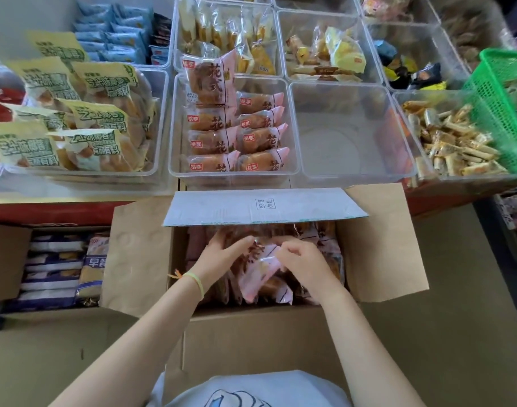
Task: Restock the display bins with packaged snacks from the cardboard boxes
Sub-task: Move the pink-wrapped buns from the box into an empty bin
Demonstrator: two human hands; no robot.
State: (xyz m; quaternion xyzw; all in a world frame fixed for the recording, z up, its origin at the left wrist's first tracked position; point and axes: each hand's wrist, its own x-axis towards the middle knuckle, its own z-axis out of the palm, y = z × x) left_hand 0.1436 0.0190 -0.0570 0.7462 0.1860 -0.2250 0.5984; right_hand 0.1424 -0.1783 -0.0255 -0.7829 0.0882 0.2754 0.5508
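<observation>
An open cardboard box [380,245] stands in front of me, packed with pink-wrapped bread packs. Both hands are inside it. My left hand [222,257] and my right hand [304,259] grip the same pink bread pack [260,271] from either side, lifted slightly above the others. Straight beyond the box, a clear display bin [175,124] holds two rows of the same pink packs, with one pack leaning upright at its far left. To its right stands a clear bin [351,127] with nothing in it.
A clear bin of yellow-green bread bags [75,113] is at the left. Bins of small wrapped snacks [454,142] and a green plastic basket [504,92] are at the right. A second cardboard box with blue-white packs [54,268] sits on the left.
</observation>
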